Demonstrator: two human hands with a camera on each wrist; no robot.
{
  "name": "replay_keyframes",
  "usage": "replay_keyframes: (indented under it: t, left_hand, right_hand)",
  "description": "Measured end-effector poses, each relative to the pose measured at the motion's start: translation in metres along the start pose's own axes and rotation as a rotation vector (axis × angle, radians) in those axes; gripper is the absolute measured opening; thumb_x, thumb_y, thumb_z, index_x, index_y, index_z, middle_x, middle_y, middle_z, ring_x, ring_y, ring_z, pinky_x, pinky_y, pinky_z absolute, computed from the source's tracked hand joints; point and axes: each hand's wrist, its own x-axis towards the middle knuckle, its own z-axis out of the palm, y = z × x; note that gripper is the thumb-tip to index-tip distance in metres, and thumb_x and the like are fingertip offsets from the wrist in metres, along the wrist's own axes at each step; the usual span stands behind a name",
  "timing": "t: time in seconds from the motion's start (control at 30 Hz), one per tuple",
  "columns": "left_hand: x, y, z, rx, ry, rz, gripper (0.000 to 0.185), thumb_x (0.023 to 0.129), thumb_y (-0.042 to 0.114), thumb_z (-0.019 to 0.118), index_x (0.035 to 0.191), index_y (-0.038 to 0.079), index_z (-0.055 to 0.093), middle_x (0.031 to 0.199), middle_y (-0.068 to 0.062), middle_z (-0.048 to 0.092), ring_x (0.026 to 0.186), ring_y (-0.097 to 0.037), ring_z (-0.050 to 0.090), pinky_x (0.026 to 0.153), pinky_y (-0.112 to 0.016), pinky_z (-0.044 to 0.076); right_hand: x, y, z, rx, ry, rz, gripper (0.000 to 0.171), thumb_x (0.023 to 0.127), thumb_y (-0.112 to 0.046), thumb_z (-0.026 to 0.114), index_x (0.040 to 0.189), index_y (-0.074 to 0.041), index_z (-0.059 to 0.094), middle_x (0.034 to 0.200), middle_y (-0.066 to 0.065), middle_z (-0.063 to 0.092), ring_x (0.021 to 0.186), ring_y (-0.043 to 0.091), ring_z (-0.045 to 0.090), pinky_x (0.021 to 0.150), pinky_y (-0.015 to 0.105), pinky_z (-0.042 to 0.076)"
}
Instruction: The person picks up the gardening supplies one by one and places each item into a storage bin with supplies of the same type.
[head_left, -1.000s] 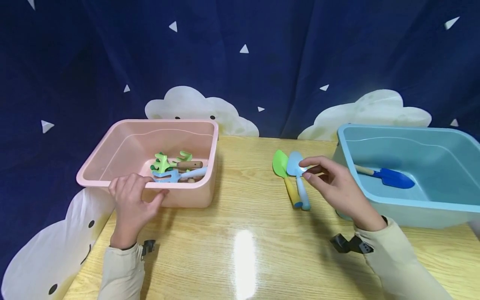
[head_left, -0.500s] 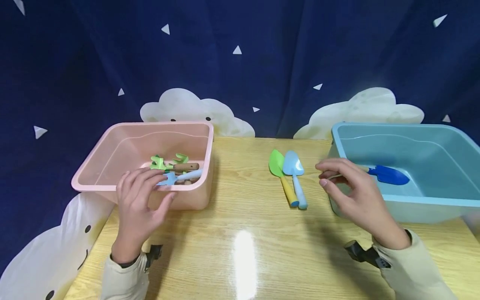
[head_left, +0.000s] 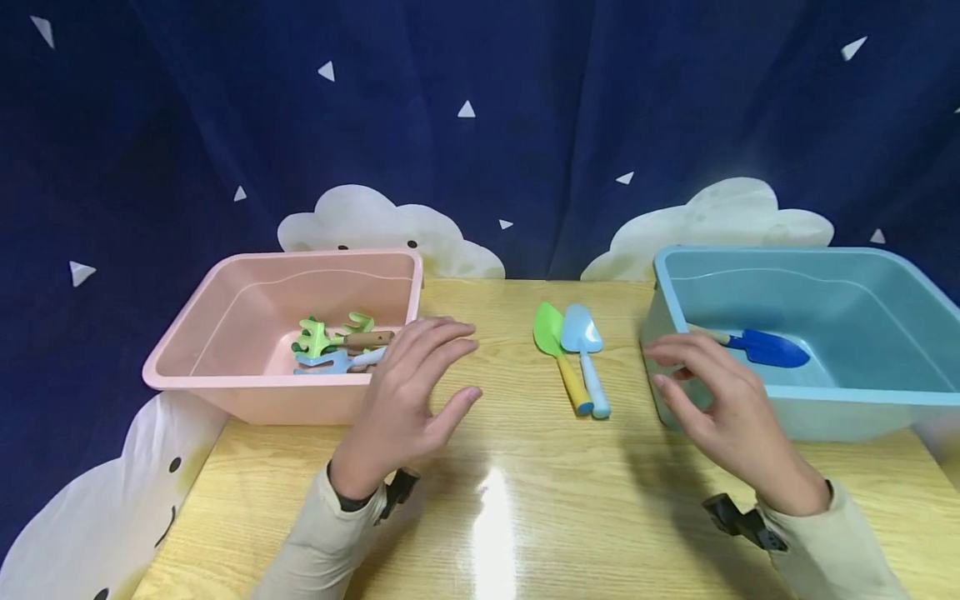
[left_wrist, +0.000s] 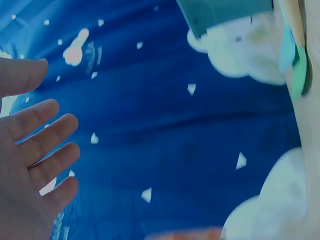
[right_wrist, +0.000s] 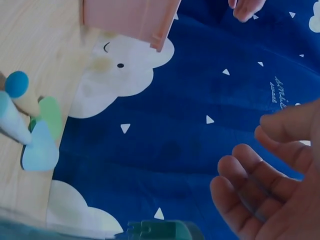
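Hands first, from the head camera: the left hand (head_left: pixel 405 400) hovers over the wooden table (head_left: pixel 495 517) just off the near right corner of the pink bin (head_left: pixel 225 383), fingers spread and straight, gripping nothing. The right hand (head_left: pixel 712 400) floats beside the near left corner of the blue bin (head_left: pixel 825 408), fingers loosely curved, thumb and forefinger apart, also empty. Between the two hands, the green trowel (head_left: pixel 551 333) and the light blue trowel (head_left: pixel 583 333) lie side by side, touching, blades toward the curtain and handles toward the person, which leaves the handles the easiest part to reach. Inside the pink bin sit a green rake (head_left: pixel 318 337) and a light blue rake (head_left: pixel 330 362), piled together against the near wall; rakes only there, by the look of it. The blue bin holds a dark blue trowel (head_left: pixel 765 348) flat on its floor, so the bins seem sorted by tool kind.

Over to the left wrist camera: the palm fills the left edge, fingers (left_wrist: pixel 45 145) fanned apart against the star-dotted curtain (left_wrist: pixel 175 125), nothing held. The two blades peek in at the upper right edge.

Right wrist camera now: fingers (right_wrist: pixel 260 175) gently bent, a gap between them and the thumb, nothing inside. Both trowels show at the left with their handle ends on the tabletop, well clear of this hand.
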Motion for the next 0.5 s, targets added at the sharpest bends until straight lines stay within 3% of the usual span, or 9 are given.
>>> replay_keyframes:
  t: [0.23, 0.5]
  left_hand:
    - [0.012, 0.001, 0.027, -0.061, -0.112, -0.025, 0.038, 0.088, 0.024, 0.069, 0.121, 0.006, 0.063, 0.131, -0.009, 0.062, 0.127, -0.026, 0.054, 0.113, -0.039, 0.038]
    - [0.016, 0.001, 0.046, -0.034, -0.126, -0.053, 0.037, 0.09, 0.028, 0.065, 0.122, 0.008, 0.064, 0.132, -0.008, 0.063, 0.127, -0.025, 0.056, 0.111, -0.04, 0.04]
  right_hand:
    - [-0.008, 0.005, -0.006, 0.039, 0.084, -0.029, 0.021, 0.095, -0.011, 0.063, 0.111, 0.0, 0.07, 0.113, 0.015, 0.068, 0.114, -0.004, 0.056, 0.087, 0.004, 0.043]
    - [-0.018, 0.017, -0.026, -0.031, 0.166, -0.024, 0.037, 0.099, -0.029, 0.057, 0.107, 0.005, 0.07, 0.108, 0.021, 0.068, 0.115, -0.007, 0.053, 0.091, 0.005, 0.038]
